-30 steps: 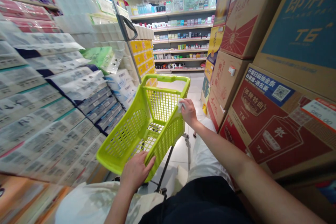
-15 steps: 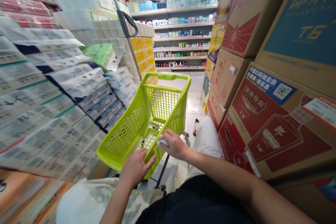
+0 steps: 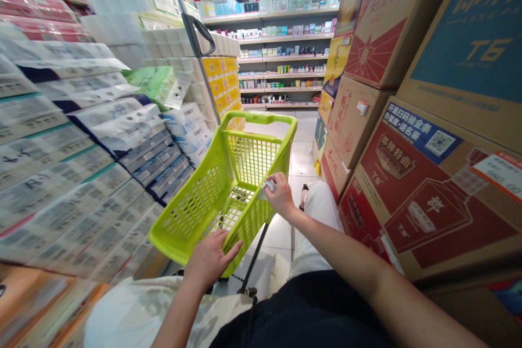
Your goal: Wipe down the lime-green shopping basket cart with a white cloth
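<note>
A lime-green rolling shopping basket [image 3: 199,217] with slotted walls stands in front of my knees. My left hand [image 3: 210,257] holds its near rim, fingers hooked over the inside and thumb along the outside. Pinched in my right hand [image 3: 281,196] is a small crumpled white wipe [image 3: 267,187], pressed against the rim of the basket's right side. Whether the wipe is paper or cloth I cannot tell. Beyond the basket's left side rises a grey pull handle [image 3: 199,38] on a metal pole. No goods show inside the basket.
Stacked tissue packs [image 3: 77,174] line the left side close to the basket. Printed cardboard cartons [image 3: 428,190] form a tall wall at my right. Shelves of small goods [image 3: 281,54] stand at the aisle's far end, past the tiled floor [image 3: 302,157].
My right hand has slid forward along the basket's right rim with the white wipe, away from my left hand. My left hand and the basket have stayed in place.
</note>
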Demonstrator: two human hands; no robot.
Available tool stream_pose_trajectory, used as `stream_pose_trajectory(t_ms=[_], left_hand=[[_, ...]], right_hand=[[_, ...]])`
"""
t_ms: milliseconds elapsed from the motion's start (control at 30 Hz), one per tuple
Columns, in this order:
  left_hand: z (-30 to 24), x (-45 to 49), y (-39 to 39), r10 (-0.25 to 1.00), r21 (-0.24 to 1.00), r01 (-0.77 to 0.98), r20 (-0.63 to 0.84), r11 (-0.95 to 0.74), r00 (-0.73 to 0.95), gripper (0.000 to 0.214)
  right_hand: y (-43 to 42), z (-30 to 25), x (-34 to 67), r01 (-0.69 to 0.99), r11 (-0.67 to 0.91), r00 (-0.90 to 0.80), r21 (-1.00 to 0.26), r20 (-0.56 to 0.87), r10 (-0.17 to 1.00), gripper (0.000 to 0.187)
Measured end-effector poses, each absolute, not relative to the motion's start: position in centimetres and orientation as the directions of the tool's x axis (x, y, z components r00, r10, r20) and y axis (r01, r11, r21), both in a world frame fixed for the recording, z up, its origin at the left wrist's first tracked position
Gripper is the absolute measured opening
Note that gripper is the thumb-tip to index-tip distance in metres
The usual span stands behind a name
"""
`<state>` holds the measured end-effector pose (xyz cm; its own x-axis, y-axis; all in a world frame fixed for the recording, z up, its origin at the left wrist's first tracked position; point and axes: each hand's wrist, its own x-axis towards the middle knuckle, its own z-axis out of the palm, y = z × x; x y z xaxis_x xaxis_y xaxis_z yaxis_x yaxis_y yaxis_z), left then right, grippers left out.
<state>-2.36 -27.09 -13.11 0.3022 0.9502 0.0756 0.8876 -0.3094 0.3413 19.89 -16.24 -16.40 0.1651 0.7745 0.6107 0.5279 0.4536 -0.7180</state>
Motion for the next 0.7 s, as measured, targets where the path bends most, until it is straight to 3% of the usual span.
stream_pose_trajectory(t_ms=[133, 200, 300, 400, 533, 600, 700], left_hand=[[-13.0, -2.5, -27.1, 0.948, 0.333, 0.890, 0.049, -0.312, 0.314, 0.039], [-13.0, -2.6, -27.1, 0.944, 0.336, 0.884, 0.050, -0.324, 0.327, 0.041], [-13.1, -2.9, -27.1, 0.941, 0.335, 0.881, 0.060, -0.333, 0.333, 0.042], [-13.5, -3.3, -27.0, 0.942, 0.320, 0.887, 0.080, -0.334, 0.326, 0.044], [-14.0, -3.7, -27.0, 0.937, 0.309, 0.885, 0.105, -0.349, 0.332, 0.046], [-14.1, -3.9, -27.0, 0.934, 0.307, 0.883, 0.107, -0.356, 0.339, 0.047], [-14.1, -4.1, -27.1, 0.931, 0.310, 0.878, 0.109, -0.366, 0.349, 0.047]], right_hand=[[-19.6, -18.3, 18.3, 0.477, 0.680, -0.202, -0.556, 0.684, 0.701, 0.026], [-19.5, -18.2, 18.9, 0.474, 0.728, -0.279, -0.496, 0.699, 0.658, 0.027], [-16.6, -16.6, 21.4, 0.547, 0.669, -0.197, -0.503, 0.700, 0.687, 0.025], [-12.7, -14.3, 24.6, 0.612, 0.504, 0.053, -0.610, 0.667, 0.743, 0.022], [-10.2, -12.4, 26.5, 0.608, 0.343, 0.335, -0.716, 0.623, 0.707, 0.019], [-11.1, -12.7, 25.8, 0.611, 0.358, 0.320, -0.706, 0.634, 0.704, 0.019], [-13.9, -14.5, 23.6, 0.612, 0.482, 0.131, -0.628, 0.681, 0.720, 0.019]])
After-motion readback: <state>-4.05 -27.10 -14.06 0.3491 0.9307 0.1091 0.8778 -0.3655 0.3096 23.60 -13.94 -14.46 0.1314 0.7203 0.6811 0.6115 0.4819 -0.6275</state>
